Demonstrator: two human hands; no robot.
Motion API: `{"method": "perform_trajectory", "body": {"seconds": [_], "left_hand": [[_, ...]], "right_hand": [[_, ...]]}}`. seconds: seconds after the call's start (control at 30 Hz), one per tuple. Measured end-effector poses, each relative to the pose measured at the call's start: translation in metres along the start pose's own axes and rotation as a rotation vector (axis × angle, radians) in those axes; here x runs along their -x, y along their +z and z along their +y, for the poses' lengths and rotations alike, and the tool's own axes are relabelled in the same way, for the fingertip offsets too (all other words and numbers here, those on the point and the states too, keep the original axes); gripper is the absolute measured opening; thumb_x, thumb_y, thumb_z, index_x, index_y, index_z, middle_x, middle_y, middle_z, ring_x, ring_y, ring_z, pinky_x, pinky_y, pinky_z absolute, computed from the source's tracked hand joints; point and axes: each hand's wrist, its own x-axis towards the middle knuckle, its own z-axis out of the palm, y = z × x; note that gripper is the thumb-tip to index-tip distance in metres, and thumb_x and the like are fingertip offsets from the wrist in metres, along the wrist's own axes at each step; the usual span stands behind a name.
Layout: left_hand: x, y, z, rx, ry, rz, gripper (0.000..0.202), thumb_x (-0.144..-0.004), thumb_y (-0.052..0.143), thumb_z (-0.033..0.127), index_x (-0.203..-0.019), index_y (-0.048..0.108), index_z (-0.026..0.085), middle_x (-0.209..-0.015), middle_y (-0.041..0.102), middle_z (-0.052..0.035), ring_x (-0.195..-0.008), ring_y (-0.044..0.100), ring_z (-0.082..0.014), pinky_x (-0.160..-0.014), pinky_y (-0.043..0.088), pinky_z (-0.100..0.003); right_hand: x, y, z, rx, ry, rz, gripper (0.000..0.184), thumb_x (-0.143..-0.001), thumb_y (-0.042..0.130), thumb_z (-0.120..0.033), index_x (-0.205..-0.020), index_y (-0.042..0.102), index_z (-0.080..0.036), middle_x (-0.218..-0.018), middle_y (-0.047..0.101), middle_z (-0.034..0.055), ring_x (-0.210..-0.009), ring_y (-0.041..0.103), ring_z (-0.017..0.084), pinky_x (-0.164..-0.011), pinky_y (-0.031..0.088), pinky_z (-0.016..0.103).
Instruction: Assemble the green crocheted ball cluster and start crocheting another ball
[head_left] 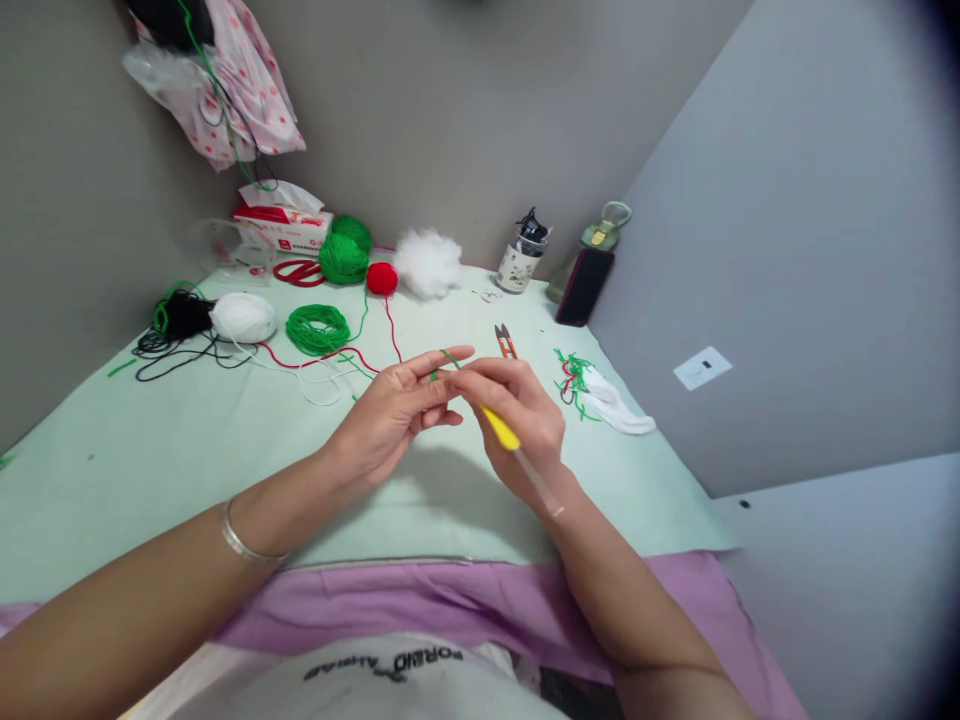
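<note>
My right hand [527,415] is closed round a crochet hook [500,428] with a yellow grip and a clear handle end that points down toward my wrist. The hook's tip is hidden by the fingers. My left hand [390,410] pinches thumb against fingers, with a strand of green yarn [451,357] running over its raised index finger. Both hands meet above the middle of the table, fingertips touching or almost so. Any stitches between them are too small to make out. Just behind the right hand lie orange-handled thread snips [505,340].
On the left are black yarn [187,315], a white ball [244,318] and a green coil [317,330]. Behind stand green balls [346,250], a red ball [382,279], white stuffing [428,263] and a tissue box [289,230]. A phone [585,287] leans at right, near yarn scraps [574,375].
</note>
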Motion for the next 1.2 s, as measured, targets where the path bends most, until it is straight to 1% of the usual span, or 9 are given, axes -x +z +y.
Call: {"method": "perform_trajectory", "body": {"seconds": [0.1, 0.23, 0.3, 0.43, 0.6, 0.77, 0.9, 1.1, 1.2], "left_hand": [[-0.002, -0.004, 0.002, 0.057, -0.059, -0.049, 0.029, -0.079, 0.08, 0.024, -0.108, 0.078, 0.018, -0.067, 0.052, 0.0055, -0.048, 0.032, -0.0013, -0.064, 0.05, -0.018], [-0.001, -0.005, 0.008, 0.053, -0.034, -0.02, 0.026, -0.08, 0.079, 0.02, -0.105, 0.079, 0.018, -0.065, 0.046, 0.0072, -0.047, 0.028, -0.0004, -0.063, 0.049, -0.015], [0.0, -0.003, 0.008, 0.016, 0.001, -0.02, 0.027, -0.08, 0.079, 0.021, -0.107, 0.078, 0.021, -0.072, 0.052, 0.0055, -0.051, 0.035, -0.0013, -0.066, 0.051, -0.017], [0.002, 0.0, 0.005, -0.058, 0.034, -0.053, 0.035, -0.078, 0.079, 0.024, -0.113, 0.076, 0.025, -0.08, 0.059, 0.0033, -0.058, 0.045, -0.0048, -0.071, 0.055, -0.023], [0.003, -0.001, 0.007, -0.092, 0.043, -0.025, 0.033, -0.079, 0.079, 0.028, -0.111, 0.077, 0.023, -0.079, 0.058, 0.0028, -0.062, 0.048, -0.0062, -0.072, 0.054, -0.023], [0.002, 0.0, 0.007, -0.124, 0.098, 0.033, 0.036, -0.076, 0.082, 0.027, -0.111, 0.076, 0.021, -0.079, 0.059, 0.0019, -0.068, 0.053, -0.0086, -0.07, 0.053, -0.023], [0.0, -0.001, 0.005, -0.028, 0.002, -0.01, 0.042, -0.078, 0.081, 0.028, -0.119, 0.073, 0.021, -0.076, 0.06, 0.0029, -0.06, 0.048, -0.006, -0.067, 0.052, -0.022], [0.001, -0.002, 0.011, 0.04, -0.043, -0.037, 0.038, -0.079, 0.08, 0.021, -0.117, 0.074, 0.018, -0.065, 0.047, 0.0084, -0.048, 0.032, -0.0008, -0.063, 0.05, -0.016], [0.003, 0.001, 0.01, 0.005, 0.018, -0.033, 0.042, -0.079, 0.08, 0.022, -0.12, 0.072, 0.021, -0.075, 0.055, 0.0075, -0.048, 0.035, 0.0, -0.062, 0.052, -0.017]], "right_hand": [[-0.002, -0.003, 0.002, -0.076, 0.026, 0.037, 0.027, -0.095, 0.058, -0.012, -0.112, 0.073, -0.028, -0.107, 0.072, 0.0062, -0.101, 0.07, 0.02, -0.085, 0.06, 0.037], [-0.011, -0.01, 0.003, -0.394, 0.311, 0.173, 0.015, -0.098, 0.058, -0.027, -0.096, 0.073, -0.022, -0.086, 0.07, 0.0038, -0.071, 0.068, 0.016, -0.065, 0.06, 0.033], [-0.013, -0.011, 0.003, -0.498, 0.393, 0.149, 0.018, -0.097, 0.06, -0.034, -0.093, 0.072, -0.021, -0.087, 0.069, 0.0037, -0.066, 0.066, 0.014, -0.061, 0.058, 0.032], [-0.013, -0.007, 0.001, -0.457, 0.367, 0.034, 0.014, -0.095, 0.063, -0.032, -0.095, 0.073, -0.023, -0.093, 0.072, 0.0037, -0.073, 0.066, 0.014, -0.066, 0.059, 0.031], [-0.012, -0.01, 0.0, -0.474, 0.359, 0.049, 0.019, -0.101, 0.052, -0.032, -0.097, 0.067, -0.021, -0.091, 0.073, 0.0045, -0.071, 0.068, 0.015, -0.065, 0.06, 0.031], [-0.005, -0.011, 0.0, -0.128, 0.046, 0.021, 0.021, -0.1, 0.05, -0.016, -0.11, 0.067, -0.023, -0.098, 0.072, 0.0058, -0.082, 0.07, 0.016, -0.075, 0.06, 0.034], [-0.001, -0.007, -0.001, 0.131, -0.172, -0.036, 0.029, -0.095, 0.056, -0.011, -0.114, 0.07, -0.028, -0.106, 0.072, 0.0065, -0.096, 0.069, 0.02, -0.08, 0.06, 0.035], [-0.009, -0.011, -0.002, -0.334, 0.239, 0.123, 0.018, -0.1, 0.053, -0.022, -0.102, 0.071, -0.024, -0.092, 0.07, 0.004, -0.072, 0.068, 0.015, -0.066, 0.059, 0.033], [-0.011, -0.01, -0.001, -0.44, 0.275, 0.068, 0.016, -0.099, 0.056, -0.022, -0.1, 0.072, -0.023, -0.096, 0.072, 0.004, -0.073, 0.068, 0.015, -0.065, 0.058, 0.032]]}}
